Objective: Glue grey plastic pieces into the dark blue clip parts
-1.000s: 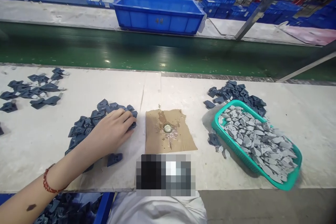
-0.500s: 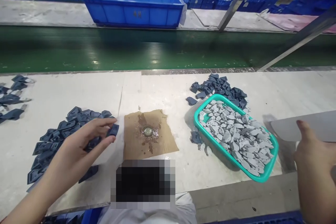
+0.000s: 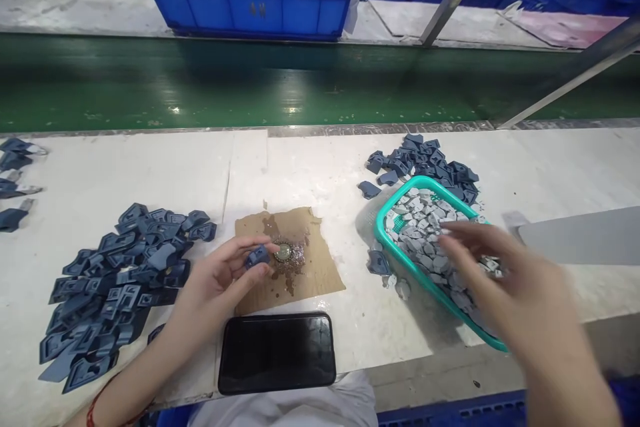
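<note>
My left hand pinches a small dark blue plastic part between thumb and fingertips, just over the left side of a wet brown cardboard piece. A round metal disc sits on that cardboard. On the right, my right hand hovers over a green plastic basket full of small light grey pieces. Its fingers are stretched out with a gap to the thumb, slightly blurred, and nothing shows between them. Left of the cardboard lies a heap of dark blue plastic parts.
A black phone lies at the table's front edge. Behind the basket is another pile of dark blue parts. Beyond the table runs a green conveyor belt, with a large blue bin behind it. A slanted metal post stands at right.
My left hand has moved right from the heap to the cardboard, carrying the blue plastic part. My right hand has swung left from the table's right side to above the basket.
</note>
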`<action>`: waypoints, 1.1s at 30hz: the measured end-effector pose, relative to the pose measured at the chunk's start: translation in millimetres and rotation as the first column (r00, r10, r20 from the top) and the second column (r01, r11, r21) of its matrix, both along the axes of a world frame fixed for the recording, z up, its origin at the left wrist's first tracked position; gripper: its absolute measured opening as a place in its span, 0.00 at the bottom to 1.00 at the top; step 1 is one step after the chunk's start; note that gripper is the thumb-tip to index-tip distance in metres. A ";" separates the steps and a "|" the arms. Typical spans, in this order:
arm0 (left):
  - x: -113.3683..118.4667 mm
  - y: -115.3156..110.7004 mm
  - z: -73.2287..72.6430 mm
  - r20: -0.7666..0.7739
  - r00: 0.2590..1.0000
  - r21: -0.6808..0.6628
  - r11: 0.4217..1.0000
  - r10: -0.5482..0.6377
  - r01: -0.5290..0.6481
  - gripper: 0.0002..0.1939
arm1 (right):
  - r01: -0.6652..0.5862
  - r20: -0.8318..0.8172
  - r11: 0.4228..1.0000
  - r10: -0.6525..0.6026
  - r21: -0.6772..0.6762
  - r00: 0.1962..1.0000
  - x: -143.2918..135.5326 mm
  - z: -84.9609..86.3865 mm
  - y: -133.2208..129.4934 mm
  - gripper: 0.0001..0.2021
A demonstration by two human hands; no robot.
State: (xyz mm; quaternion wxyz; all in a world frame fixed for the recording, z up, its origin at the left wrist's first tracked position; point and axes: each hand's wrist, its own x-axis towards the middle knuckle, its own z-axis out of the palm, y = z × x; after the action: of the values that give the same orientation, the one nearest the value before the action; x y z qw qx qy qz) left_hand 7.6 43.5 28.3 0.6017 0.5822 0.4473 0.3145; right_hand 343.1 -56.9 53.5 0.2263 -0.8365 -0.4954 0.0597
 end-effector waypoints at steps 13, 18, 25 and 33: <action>-10.4 -3.6 -7.7 0.074 0.997 -0.044 0.999 0.023 -0.020 0.10 | 0.080 -0.395 0.997 -0.072 0.004 0.916 -22.5 -8.1 50.8 0.12; -6.7 -5.6 -7.7 0.177 0.983 -0.137 0.990 0.054 -0.030 0.09 | 0.085 -0.790 0.976 0.109 0.200 0.603 -45.2 6.8 51.7 0.16; -1.2 -6.7 -10.6 0.242 0.965 -0.160 0.985 0.099 -0.061 0.07 | -0.300 -0.848 0.904 0.401 0.305 0.347 -98.5 -3.0 89.5 0.06; -0.4 -8.1 -17.9 0.201 0.972 -0.067 0.991 0.125 -0.113 0.09 | -0.553 -0.460 0.741 0.670 0.381 0.583 -117.6 -28.0 86.6 0.07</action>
State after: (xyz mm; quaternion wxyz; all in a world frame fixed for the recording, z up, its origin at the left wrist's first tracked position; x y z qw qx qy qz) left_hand 7.2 35.4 10.5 0.6405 0.5020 0.4256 0.3958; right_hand 225.5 29.7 25.5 0.4097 -0.5282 -0.6656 0.3319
